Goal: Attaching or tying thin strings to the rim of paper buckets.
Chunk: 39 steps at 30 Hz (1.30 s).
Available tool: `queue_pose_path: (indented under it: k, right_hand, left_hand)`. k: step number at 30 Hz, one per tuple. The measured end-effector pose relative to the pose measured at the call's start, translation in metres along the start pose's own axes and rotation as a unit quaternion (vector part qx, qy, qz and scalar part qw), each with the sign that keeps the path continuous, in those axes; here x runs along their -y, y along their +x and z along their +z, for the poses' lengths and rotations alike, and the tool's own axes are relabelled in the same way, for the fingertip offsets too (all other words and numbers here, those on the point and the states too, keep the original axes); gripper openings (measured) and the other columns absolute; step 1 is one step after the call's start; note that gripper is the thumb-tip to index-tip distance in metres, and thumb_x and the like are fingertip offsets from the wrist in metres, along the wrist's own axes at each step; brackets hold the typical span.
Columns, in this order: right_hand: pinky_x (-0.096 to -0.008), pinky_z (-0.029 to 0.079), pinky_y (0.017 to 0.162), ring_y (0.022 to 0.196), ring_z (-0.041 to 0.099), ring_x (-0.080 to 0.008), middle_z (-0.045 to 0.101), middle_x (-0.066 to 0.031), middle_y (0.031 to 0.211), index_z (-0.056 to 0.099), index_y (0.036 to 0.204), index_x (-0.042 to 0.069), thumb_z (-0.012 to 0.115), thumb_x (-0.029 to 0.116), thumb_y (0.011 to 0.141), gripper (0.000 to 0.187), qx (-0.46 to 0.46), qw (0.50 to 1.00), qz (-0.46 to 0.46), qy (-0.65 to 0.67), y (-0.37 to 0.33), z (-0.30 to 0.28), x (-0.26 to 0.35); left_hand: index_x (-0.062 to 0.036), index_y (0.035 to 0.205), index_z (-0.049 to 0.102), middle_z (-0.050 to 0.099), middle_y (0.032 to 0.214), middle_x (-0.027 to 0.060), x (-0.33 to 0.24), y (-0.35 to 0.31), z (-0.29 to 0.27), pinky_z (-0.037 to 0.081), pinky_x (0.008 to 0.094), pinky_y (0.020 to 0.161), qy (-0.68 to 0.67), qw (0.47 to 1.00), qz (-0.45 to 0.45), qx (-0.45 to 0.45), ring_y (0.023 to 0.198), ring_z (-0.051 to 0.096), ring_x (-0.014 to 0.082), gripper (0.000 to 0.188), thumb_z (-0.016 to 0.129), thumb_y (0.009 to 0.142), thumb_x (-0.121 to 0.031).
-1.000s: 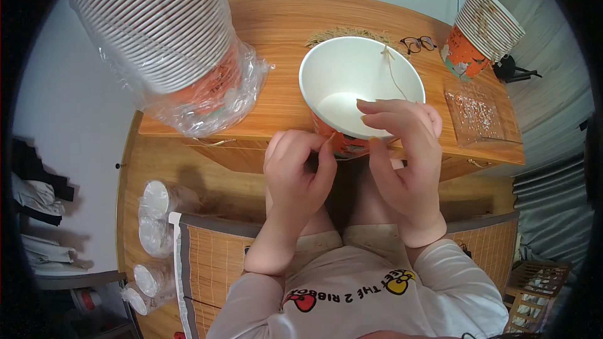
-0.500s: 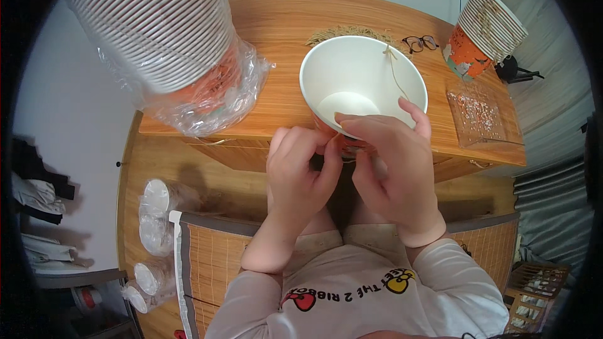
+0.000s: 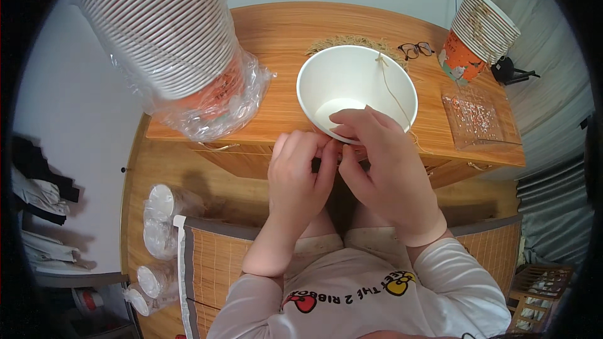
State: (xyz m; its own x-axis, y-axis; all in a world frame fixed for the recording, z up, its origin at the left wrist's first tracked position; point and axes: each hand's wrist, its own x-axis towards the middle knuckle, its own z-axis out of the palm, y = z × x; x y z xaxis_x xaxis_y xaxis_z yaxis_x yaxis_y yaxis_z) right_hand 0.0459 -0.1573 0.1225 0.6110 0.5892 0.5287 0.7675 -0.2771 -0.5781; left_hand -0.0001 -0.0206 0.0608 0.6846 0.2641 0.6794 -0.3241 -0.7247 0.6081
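Largest in my feed is the brown wood-grain tabletop, and I read places on it like a dial centred on the round, white-lined paper bucket. At ten o'clock stands a tall stack of white-rimmed, orange-printed paper buckets, wrapped in clear crinkled plastic. Farther off at two o'clock is a shorter, unwrapped stack of orange-printed paper buckets with tan strands hanging over its rims.

The single bucket is at the tabletop's near edge, its mouth turned up toward my camera (from here I cannot tell what its base rests on). Behind it, at twelve o'clock, lies a bundle of tan cords. Just past three o'clock sits a rectangular clear plastic box holding small orange and white bits.

Both hands are at the bucket's near rim, close together. The left hand, at seven o'clock, brings thumb and forefinger to the rim; the right hand, between five and six, curls its fingers over the opening. I cannot tell whether either is clamped on wall or cord.

At two o'clock, close by, lie dark-framed eyeglasses. Slimmest is a tan knotted cord, hanging inside the bucket from one o'clock.
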Motion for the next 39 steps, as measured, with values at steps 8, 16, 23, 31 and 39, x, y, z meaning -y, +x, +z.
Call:
queue_pose_path:
  k: [8,16,23,31,39]
  right_hand:
    - [-0.0444,0.041,0.101,0.083,0.064,-0.0311,0.066,-0.0117,0.086,0.056,0.109,0.005,0.062,0.004,0.079,0.031,0.011,1.000,0.008,0.006,-0.010,-0.006,-0.007]
    - [-0.0410,0.043,0.086,0.082,0.060,-0.0284,0.062,-0.0087,0.087,0.057,0.109,0.007,0.063,0.001,0.078,0.033,0.023,1.000,0.014,0.016,-0.013,-0.020,-0.003]
    - [-0.0378,0.049,0.078,0.082,0.059,-0.0286,0.061,-0.0110,0.089,0.056,0.111,0.006,0.060,-0.002,0.081,0.031,0.045,0.996,0.038,0.072,-0.014,-0.027,-0.007]
    - [-0.0320,0.054,0.067,0.079,0.062,-0.0245,0.061,-0.0107,0.085,0.055,0.111,0.004,0.061,-0.003,0.084,0.029,0.037,0.981,0.076,0.172,-0.014,-0.025,-0.005]
    - [-0.0359,0.043,0.084,0.095,0.059,-0.0185,0.066,0.0014,0.088,0.066,0.097,0.014,0.073,0.008,0.078,0.022,-0.042,0.990,-0.117,-0.067,-0.028,-0.016,-0.009]
  left_hand:
    - [-0.0055,0.083,0.064,0.067,0.079,0.0054,-0.011,-0.012,-0.006,0.050,0.0319,0.062,-0.065,0.993,-0.091,0.027,0.073,0.062,0.0205,0.016,0.078,0.076,-0.008]
    - [-0.0048,0.083,0.056,0.069,0.078,0.0033,-0.008,-0.021,0.008,0.050,0.0239,0.055,-0.219,0.962,-0.157,0.042,0.066,0.065,0.0116,0.024,0.079,0.075,-0.004]
    - [-0.0033,0.091,0.052,0.065,0.084,0.0031,-0.002,-0.028,0.006,0.047,0.0194,0.065,-0.222,0.964,-0.113,0.089,0.073,0.060,0.0060,0.022,0.068,0.081,0.007]
    - [-0.0037,0.084,0.060,0.070,0.078,0.0037,-0.001,-0.029,0.007,0.048,0.0205,0.056,-0.297,0.948,-0.113,0.038,0.063,0.063,0.0082,0.016,0.075,0.078,0.000]
    - [0.0013,0.103,0.067,0.072,0.092,0.0071,0.007,-0.030,-0.004,0.052,0.0232,0.068,-0.396,0.893,-0.185,0.102,0.077,0.065,0.0095,0.014,0.062,0.090,-0.001]
